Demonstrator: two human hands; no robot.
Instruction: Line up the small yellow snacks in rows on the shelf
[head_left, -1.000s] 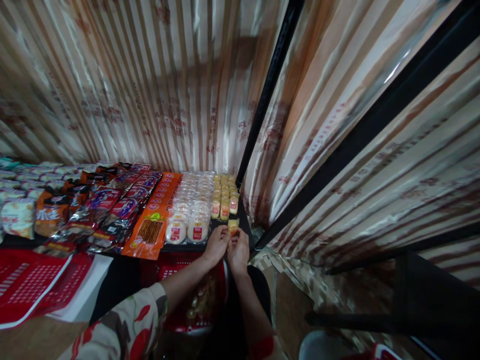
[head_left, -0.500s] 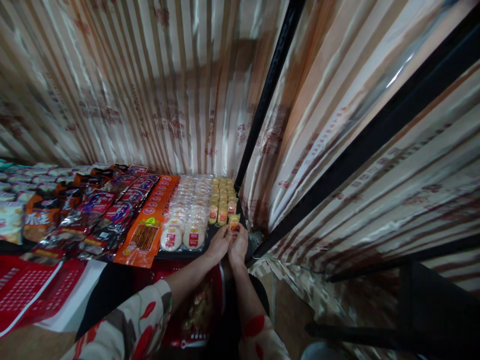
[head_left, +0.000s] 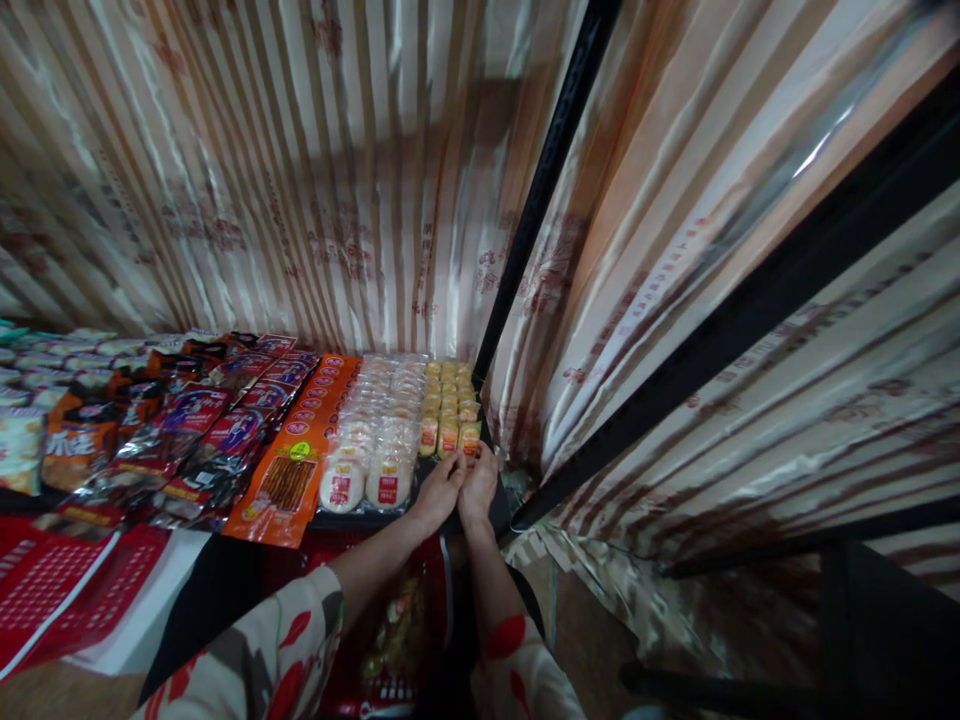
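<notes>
Below and right of the orange packet (head_left: 289, 460), a flat glossy pouch, sits a red perforated plastic basket (head_left: 390, 690). Above the basket, well right of the pouch, the left hand (head_left: 441, 495) and right hand (head_left: 478, 488) meet, fingers curled at the near edge of a small yellow packet (head_left: 470, 437) in crinkly film; whether they pinch or merely press it, I cannot tell. Round white cakes (head_left: 388, 485) in clear wrap lie just right of the pouch, short yellow columns (head_left: 448, 400) beyond them; behind hangs a pleated, satiny curtain (head_left: 360, 200). Half a second ago the small packet sat nearer the hands' side, ahead of its neighbours; now it lines up with their front.
</notes>
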